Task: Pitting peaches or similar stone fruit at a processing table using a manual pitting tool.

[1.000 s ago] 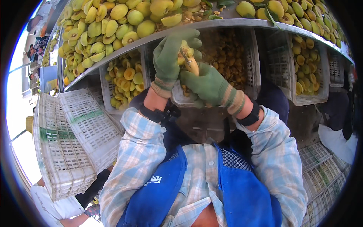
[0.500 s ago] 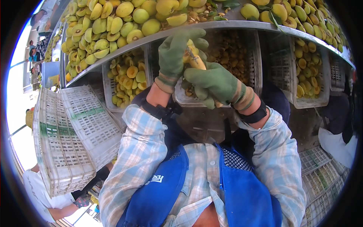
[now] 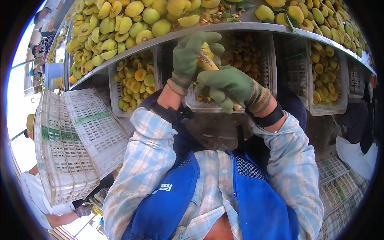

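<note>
My left hand, in a green knitted glove, is closed around a yellow apricot. Only a part of the fruit shows between the fingers. My right hand, gloved alike, grips a tool with a pale wooden handle. Its dark metal end touches the apricot; the exact kind of tool is hard to make out. Both hands are above a white crate with brown pits and fruit pieces, just in front of the metal table edge. Halved yellow-green apricots are heaped on the table.
Crates of apricot halves stand under the table on the left and right. Stacked white crates lean at my left, with more crates at lower right. A person's gloved hand shows at lower left.
Both hands have shifted slightly to the right with the apricot and the tool. More of the apricot's yellow top now shows above the tool's end.
</note>
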`<state>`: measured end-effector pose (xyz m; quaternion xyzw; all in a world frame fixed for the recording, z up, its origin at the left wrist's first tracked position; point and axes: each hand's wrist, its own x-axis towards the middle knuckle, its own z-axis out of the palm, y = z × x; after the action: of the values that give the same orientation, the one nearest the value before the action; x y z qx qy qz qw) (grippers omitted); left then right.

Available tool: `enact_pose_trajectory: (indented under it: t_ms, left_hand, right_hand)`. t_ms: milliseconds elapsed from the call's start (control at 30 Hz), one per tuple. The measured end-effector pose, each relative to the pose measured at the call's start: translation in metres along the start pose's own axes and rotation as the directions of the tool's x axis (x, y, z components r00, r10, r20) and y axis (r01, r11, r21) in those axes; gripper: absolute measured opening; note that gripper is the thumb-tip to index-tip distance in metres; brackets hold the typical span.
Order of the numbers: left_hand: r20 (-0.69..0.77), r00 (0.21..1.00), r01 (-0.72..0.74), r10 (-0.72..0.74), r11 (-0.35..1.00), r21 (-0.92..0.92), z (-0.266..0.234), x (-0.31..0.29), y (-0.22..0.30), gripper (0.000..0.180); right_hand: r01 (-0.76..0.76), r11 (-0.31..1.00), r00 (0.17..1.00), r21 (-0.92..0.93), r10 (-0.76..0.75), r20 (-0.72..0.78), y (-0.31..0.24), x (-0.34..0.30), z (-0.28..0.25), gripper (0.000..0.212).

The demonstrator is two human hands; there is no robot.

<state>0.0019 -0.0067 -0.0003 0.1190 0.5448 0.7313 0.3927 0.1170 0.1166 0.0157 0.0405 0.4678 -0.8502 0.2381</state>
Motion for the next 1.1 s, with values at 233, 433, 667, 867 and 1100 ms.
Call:
enact_pose_trajectory:
  t_ms: [233, 433, 667, 867, 1100]
  left_hand:
    - [-0.108, 0.989, -0.109, 0.099, 0.99, -0.091, 0.014, 0.003, -0.006, 0.035]
    - [-0.155, 0.961, -0.26, 0.231, 0.944, -0.204, 0.009, 0.011, -0.009, 0.042]
    - [-0.228, 0.94, -0.284, 0.253, 0.952, -0.113, -0.039, -0.021, 0.014, 0.048]
    - [-0.527, 0.832, -0.229, 0.172, 0.972, -0.045, -0.108, -0.097, 0.018, 0.035]
    - [-0.87, 0.487, -0.05, 0.079, 0.997, 0.063, -0.253, -0.179, -0.047, 0.033]
  right_hand:
    - [-0.21, 0.701, 0.953, 0.682, -0.009, 0.303, 0.02, 0.009, -0.009, 0.044]
    - [-0.142, 0.688, 0.929, 0.712, -0.157, 0.336, 0.013, 0.0, -0.013, 0.048]
    - [-0.183, 0.955, 0.941, 0.232, 0.239, -0.24, 0.007, 0.002, 0.009, 0.04]
    - [-0.051, 0.998, 0.946, -0.02, 0.042, -0.32, 0.022, 0.0, 0.009, 0.036]
    - [-0.063, 0.979, 0.972, -0.193, 0.016, -0.234, 0.043, 0.022, 0.018, 0.029]
